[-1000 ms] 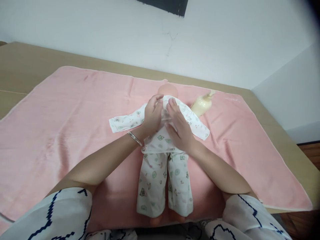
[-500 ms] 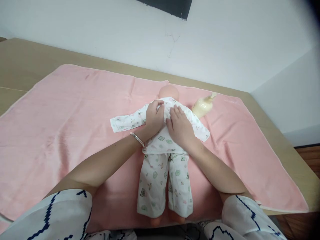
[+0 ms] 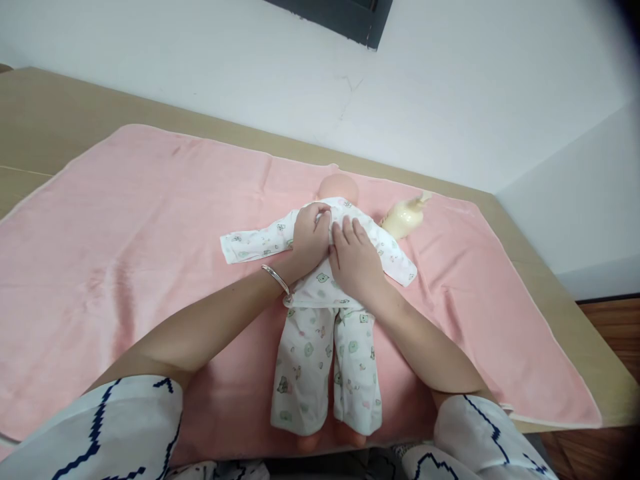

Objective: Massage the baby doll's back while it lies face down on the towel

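A baby doll point(image 3: 339, 188) in a white printed shirt point(image 3: 320, 288) and matching trousers point(image 3: 301, 367) lies stretched out, its head away from me and its feet towards me. My left hand point(image 3: 311, 235), with a silver bangle at the wrist, rests on the upper shirt. Its fingers are curled in at the cloth, and their tips are partly hidden. Beside it my right hand point(image 3: 356, 257) lies flat on the shirt with fingers stretched out, its thumb side close to the left hand. Both shirt sleeves spread out sideways.
Under the doll is a pink blanket point(image 3: 165, 220) with some creases, spread over a wooden table point(image 3: 65, 100). A cream pump bottle point(image 3: 404, 218) lies near the doll's sleeve on the right. Behind the table stands a white wall point(image 3: 200, 73).
My right hand has slid slightly down and left over the shirt, closer to the left hand. The left hand stays in nearly the same place. The view has shifted a little.
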Demonstrator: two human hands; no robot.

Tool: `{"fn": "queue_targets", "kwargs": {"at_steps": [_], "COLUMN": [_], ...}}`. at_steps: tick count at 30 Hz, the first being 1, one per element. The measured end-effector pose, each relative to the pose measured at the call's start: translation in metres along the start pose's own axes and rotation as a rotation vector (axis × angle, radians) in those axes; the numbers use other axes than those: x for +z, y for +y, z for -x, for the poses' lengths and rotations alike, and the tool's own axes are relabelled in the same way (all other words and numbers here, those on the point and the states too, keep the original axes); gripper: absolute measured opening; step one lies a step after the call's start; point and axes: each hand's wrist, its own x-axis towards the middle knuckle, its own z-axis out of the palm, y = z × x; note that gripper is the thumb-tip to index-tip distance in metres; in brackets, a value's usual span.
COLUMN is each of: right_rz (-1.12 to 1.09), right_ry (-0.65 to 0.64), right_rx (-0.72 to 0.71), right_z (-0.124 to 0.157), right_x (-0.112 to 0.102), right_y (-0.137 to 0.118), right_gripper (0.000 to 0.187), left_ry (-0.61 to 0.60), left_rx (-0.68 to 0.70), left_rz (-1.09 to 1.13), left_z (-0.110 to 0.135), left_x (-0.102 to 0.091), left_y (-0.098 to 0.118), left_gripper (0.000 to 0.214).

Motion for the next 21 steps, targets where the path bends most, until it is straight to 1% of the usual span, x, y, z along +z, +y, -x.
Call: {"fn": "queue_targets", "kwargs": {"at_steps": [2, 4, 6, 8, 10, 14, 18, 21], "right_rz": [-0.044, -0.117, -0.163, -0.142, -0.075, 0.053, 0.14, 0.154], "right_ry": [-0.025, -0.038, -0.014, 0.027, 0.048, 0.009, -0.044, -0.033], "right_rx": [-0.086, -0.088, -0.011, 0.094, 0.159, 0.189, 0.248, 0.255], "right_z": [-0.003, -0.012, -0.02, -0.025, -0.026, -0.028, -0.036, -0.038], "right_x": [-0.001, -0.002, -0.002, -0.002, -0.003, -0.008, -0.011, -0.01], "right_y": [0.002, 0.015, 0.029, 0.037, 0.037, 0.025, 0.019, 0.02], "right_gripper": [0.055, 0.054, 0.057, 0.06, 0.058, 0.049, 0.047, 0.049], "left_ry": [0.008, 0.011, 0.003, -0.014, -0.031, -0.032, -0.027, -0.028], "left_rx": [0.007, 0.022, 0.035, 0.051, 0.085, 0.143, 0.153, 0.164], "left_rz": [0.008, 0.013, 0.005, -0.022, -0.075, -0.189, -0.209, -0.215], "left_z": [0.0, 0.001, 0.002, 0.002, 0.003, 0.003, 0.002, 0.002], "left_x": [0.0, 0.001, 0.001, 0.0, 0.0, 0.0, 0.001, -0.001], "left_y": [-0.001, -0.002, -0.002, -0.002, -0.002, -0.002, -0.005, -0.009], "left_gripper": [0.018, 0.021, 0.024, 0.026, 0.028, 0.032, 0.03, 0.031]}}
